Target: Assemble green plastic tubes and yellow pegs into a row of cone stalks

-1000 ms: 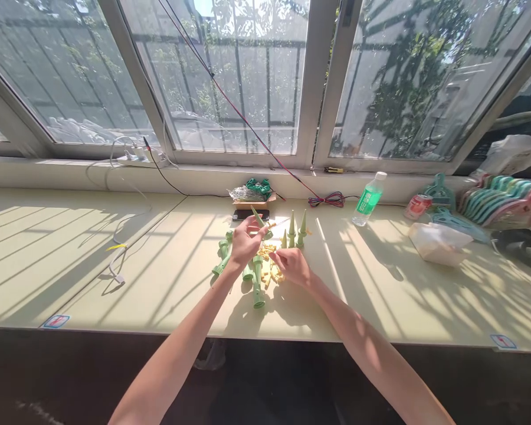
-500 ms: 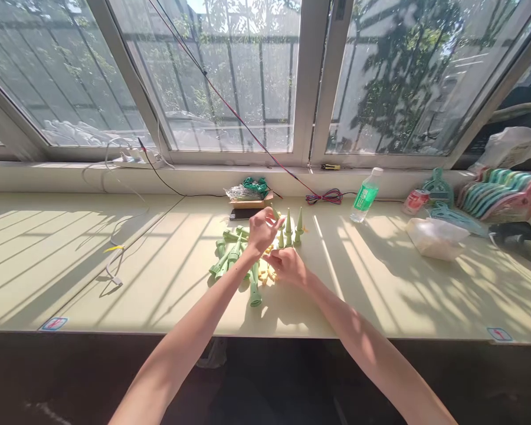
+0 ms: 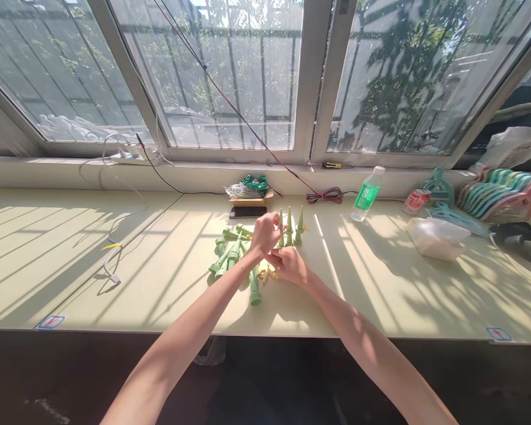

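Observation:
My left hand (image 3: 266, 234) is closed on a green plastic spike (image 3: 281, 216), which stands point up at its fingertips. Beside that are two more upright green spikes (image 3: 289, 222), in a row to the right. Just below, my right hand (image 3: 288, 265) is closed with bent fingers near the foot of the row; what it grips, if anything, is hidden. Small yellow pieces (image 3: 266, 275) lie under and left of my right hand. To the left, several green spikes (image 3: 233, 254) are heaped on their sides, and one (image 3: 255, 290) points its wide end toward me.
Behind the hands lie a dark phone (image 3: 248, 212) and a small cardboard box (image 3: 262, 200) with green and clear material. Toward the right stand a bottle (image 3: 366, 196), a can (image 3: 416, 201), a plastic container (image 3: 437, 239) and hangers (image 3: 498, 198). A white cable (image 3: 110, 268) lies left.
My left hand has moved slightly down and right, and the spike in it has gone from tilted to upright in the row. My right hand has hardly moved.

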Action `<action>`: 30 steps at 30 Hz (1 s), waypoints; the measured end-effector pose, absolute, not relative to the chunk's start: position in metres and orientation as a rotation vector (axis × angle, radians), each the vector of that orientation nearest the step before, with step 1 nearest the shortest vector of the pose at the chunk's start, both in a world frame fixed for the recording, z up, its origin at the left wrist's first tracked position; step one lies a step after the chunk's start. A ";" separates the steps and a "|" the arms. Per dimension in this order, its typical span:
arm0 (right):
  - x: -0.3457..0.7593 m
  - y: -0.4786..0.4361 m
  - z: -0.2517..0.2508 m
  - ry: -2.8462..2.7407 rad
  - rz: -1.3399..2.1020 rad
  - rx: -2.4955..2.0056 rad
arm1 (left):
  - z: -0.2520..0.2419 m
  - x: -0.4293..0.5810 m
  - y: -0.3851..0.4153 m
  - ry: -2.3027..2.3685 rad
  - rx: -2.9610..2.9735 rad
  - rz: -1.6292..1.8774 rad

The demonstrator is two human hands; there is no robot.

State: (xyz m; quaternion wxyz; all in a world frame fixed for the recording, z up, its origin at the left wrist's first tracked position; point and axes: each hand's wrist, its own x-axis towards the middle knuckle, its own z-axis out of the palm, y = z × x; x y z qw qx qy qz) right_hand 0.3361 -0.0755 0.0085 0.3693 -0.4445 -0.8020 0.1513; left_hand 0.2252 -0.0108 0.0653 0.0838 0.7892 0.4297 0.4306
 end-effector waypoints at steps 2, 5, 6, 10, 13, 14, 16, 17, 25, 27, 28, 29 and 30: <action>0.336 -0.075 0.007 -2.055 0.409 -1.125 | 0.063 0.225 -0.011 1.255 2.365 1.295; 0.337 -0.074 0.006 -2.040 0.434 -1.118 | 0.061 0.225 -0.011 1.224 2.367 1.303; 0.337 -0.074 0.006 -2.037 0.435 -1.116 | 0.061 0.225 -0.012 1.221 2.367 1.302; 0.336 -0.074 0.005 -2.026 0.425 -1.093 | 0.061 0.225 -0.012 1.219 2.365 1.289; 0.336 -0.072 0.003 -2.024 0.403 -1.089 | 0.060 0.226 -0.012 1.227 2.349 1.288; 0.336 -0.072 0.002 -2.027 0.394 -1.089 | 0.060 0.225 -0.012 1.231 2.343 1.290; 0.337 -0.070 0.000 -2.033 0.382 -1.080 | 0.059 0.225 -0.012 1.234 2.325 1.293; 0.337 -0.070 0.000 -2.032 0.382 -1.077 | 0.058 0.225 -0.012 1.234 2.310 1.293; 0.340 -0.070 0.003 -2.016 0.358 -1.092 | 0.061 0.217 -0.015 1.223 2.185 1.297; 0.341 -0.071 0.005 -2.020 0.337 -1.109 | 0.066 0.208 -0.018 1.259 2.169 1.284; 0.341 -0.071 0.006 -2.024 0.325 -1.118 | 0.068 0.202 -0.020 1.284 2.170 1.274; 0.341 -0.071 0.007 -2.027 0.314 -1.126 | 0.069 0.194 -0.022 1.315 2.187 1.256; 0.341 -0.071 0.008 -2.027 0.305 -1.135 | 0.070 0.186 -0.024 1.351 2.206 1.239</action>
